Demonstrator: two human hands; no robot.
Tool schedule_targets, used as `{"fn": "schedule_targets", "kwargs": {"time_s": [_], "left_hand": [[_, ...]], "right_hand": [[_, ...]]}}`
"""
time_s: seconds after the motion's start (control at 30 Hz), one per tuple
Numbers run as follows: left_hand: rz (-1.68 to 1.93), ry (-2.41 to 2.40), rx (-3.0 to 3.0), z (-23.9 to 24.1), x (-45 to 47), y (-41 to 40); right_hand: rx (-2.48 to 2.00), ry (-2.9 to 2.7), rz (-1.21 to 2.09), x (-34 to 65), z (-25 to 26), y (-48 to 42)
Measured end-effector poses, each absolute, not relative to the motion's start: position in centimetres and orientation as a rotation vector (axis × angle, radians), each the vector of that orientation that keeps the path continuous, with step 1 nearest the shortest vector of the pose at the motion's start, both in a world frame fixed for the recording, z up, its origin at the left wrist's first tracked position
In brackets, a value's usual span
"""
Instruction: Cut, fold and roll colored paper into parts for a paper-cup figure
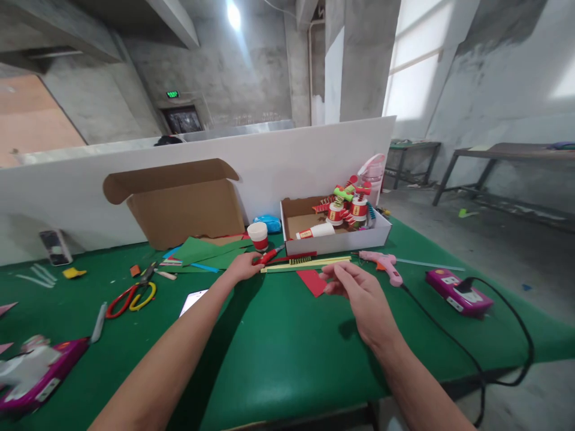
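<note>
My left hand reaches across the green table, its fingers closed around the near end of a red-handled tool with a grey tip. Just beside its fingertips lie long yellow and green paper strips. Over the table to the right hovers my right hand, its fingers loosely curled and apart, and I see nothing held in it. A red paper piece lies close to its fingertips. A white paper cup with a red band stands behind my left hand. A short folded paper spring rests by the strips.
A white box holds cups and paper-spring figures. Right of it lie a pink glue gun and a purple power unit with a black cable. On the left are scissors, green paper, a phone and an opened cardboard box.
</note>
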State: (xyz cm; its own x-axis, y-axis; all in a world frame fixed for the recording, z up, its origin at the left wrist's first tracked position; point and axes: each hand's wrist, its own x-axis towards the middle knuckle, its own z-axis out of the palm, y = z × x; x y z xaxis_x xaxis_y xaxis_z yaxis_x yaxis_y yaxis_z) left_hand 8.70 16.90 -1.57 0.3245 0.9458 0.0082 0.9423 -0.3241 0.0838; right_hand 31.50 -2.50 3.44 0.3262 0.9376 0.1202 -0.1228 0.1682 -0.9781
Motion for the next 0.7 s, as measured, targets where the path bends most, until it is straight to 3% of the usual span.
{"fn": "schedule_targets", "kwargs": {"time_s": [0.27, 0.47, 0.57, 0.7], "left_hand": [[0.134, 2.225, 2.284, 1.7, -0.7, 18.5], [-0.04, 1.93, 2.395, -0.8, -0.4, 19.3], [-0.067, 1.877, 2.413, -1.9, 0.8, 20.1], [-0.093, 1.874, 2.394, -1.8, 0.4, 20.8]], "right_hand": [[-1.18, -1.015, 0.94, 31.3, 3.5, -2.8], [-1.214, -1.105, 0.823, 31.6, 3.8, -2.3], [-1.225, -0.959, 0.576, 33.0, 3.5, -1.2], [-1.184, -0.739, 0.485, 35.0, 2.8, -0.1]]}}
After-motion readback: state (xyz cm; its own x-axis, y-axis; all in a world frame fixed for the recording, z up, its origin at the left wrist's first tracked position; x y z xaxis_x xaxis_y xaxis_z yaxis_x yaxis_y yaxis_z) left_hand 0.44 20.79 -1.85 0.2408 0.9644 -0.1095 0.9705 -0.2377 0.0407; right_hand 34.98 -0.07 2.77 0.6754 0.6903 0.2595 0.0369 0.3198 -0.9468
